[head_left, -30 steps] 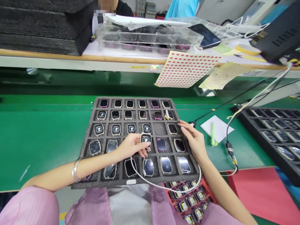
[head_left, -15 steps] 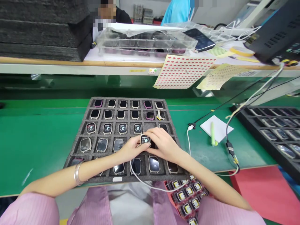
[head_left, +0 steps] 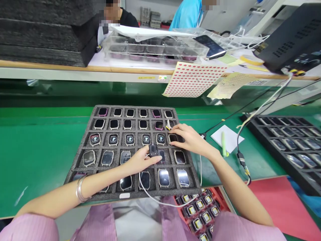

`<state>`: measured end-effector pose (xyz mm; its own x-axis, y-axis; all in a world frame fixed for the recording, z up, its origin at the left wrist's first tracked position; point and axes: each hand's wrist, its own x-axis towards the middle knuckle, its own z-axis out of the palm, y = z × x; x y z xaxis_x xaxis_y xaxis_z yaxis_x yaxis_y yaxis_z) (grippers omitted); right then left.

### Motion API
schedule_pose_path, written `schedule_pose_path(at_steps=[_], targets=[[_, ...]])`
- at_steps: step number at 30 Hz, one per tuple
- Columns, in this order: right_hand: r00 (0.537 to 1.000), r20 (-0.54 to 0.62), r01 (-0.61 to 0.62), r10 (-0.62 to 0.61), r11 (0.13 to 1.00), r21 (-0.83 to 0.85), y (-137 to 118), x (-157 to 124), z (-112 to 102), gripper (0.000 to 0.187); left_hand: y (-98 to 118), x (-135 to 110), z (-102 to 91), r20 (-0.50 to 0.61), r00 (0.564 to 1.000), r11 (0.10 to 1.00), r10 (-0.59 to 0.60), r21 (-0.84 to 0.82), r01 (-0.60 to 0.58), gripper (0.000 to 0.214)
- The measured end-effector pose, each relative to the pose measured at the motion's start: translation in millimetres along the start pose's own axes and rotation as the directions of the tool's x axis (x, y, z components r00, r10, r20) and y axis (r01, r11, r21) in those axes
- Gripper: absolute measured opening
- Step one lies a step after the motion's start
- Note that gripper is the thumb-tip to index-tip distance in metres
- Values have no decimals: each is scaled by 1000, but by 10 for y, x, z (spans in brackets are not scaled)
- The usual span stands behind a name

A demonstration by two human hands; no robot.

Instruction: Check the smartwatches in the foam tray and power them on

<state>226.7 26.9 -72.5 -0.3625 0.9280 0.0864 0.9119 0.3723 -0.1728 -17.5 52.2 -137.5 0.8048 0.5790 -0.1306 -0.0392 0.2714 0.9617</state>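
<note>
A grey foam tray (head_left: 85, 147) holds rows of square smartwatches in its compartments. My left hand (head_left: 140, 160) is closed on a small black charging cradle (head_left: 153, 150) with a white cable (head_left: 160, 201), held over the tray's fourth row. No watch sits in the cradle. At the right end of the third row, the fingers and thumb of my right hand (head_left: 190, 139) grip a dark-screened smartwatch (head_left: 172, 138) in its compartment. Beside it lies a smartwatch with a lit face (head_left: 161, 138); the others in that row are lit too.
Below the tray's front edge is a red tray (head_left: 200, 214) of watch parts. A second black tray of watches (head_left: 288, 130) lies at right, near white paper (head_left: 215, 135) and a green pen (head_left: 223, 144). Cables run down from a black box (head_left: 288, 40) on the shelf.
The lit watch has left the cradle and now lies in the third row. My right hand has moved right to the neighbouring dark watch. My left hand still holds the cradle.
</note>
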Motion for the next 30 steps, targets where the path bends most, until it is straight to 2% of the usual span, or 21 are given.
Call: schedule_pose_path(at_steps=[3,7,10,12,14,18,21,22,24,26,27,30], targets=[[995,95,-22,25,999,-31,115,-67,-41,32,-26,14,-6,16,1000,1000,9,-10,-9,37],[995,88,-33,37,999,-37,166,-60,15,35,-21,14,-15,27,999,1000,-18,13,17,33],[999,-39,1,0,1000,26,132,-31,-5,23,13,-1,-32,55,997,998,-61,36,59,29],[982,-190,39,-17,993,112,81,-16,-41,14,29,-5,-46,68,996,998,-65,29,63,28],[966,-257,78,-39,986,146,19,2,-60,13,34,-2,-59,78,995,998,-69,18,68,29],[982,-173,85,-71,993,77,-43,26,-54,18,29,3,-72,83,995,998,-57,14,56,30],[979,-204,3,29,988,153,-3,-63,-113,18,27,-3,-72,84,995,999,-51,22,49,29],[984,-172,-18,52,980,196,15,-122,-146,18,26,-4,-71,86,995,998,-52,22,50,29],[999,-23,-39,47,963,268,46,-262,-203,23,21,-5,-69,92,994,998,-54,18,53,29],[991,136,-55,14,952,302,64,-391,-208,38,13,-2,-69,100,994,999,-53,15,52,29],[985,171,-64,11,949,307,69,-436,-186,42,9,-1,-69,103,993,999,-52,16,50,29],[991,122,-92,54,940,329,81,-463,-69,33,-6,3,-74,108,993,999,-50,20,48,28]])
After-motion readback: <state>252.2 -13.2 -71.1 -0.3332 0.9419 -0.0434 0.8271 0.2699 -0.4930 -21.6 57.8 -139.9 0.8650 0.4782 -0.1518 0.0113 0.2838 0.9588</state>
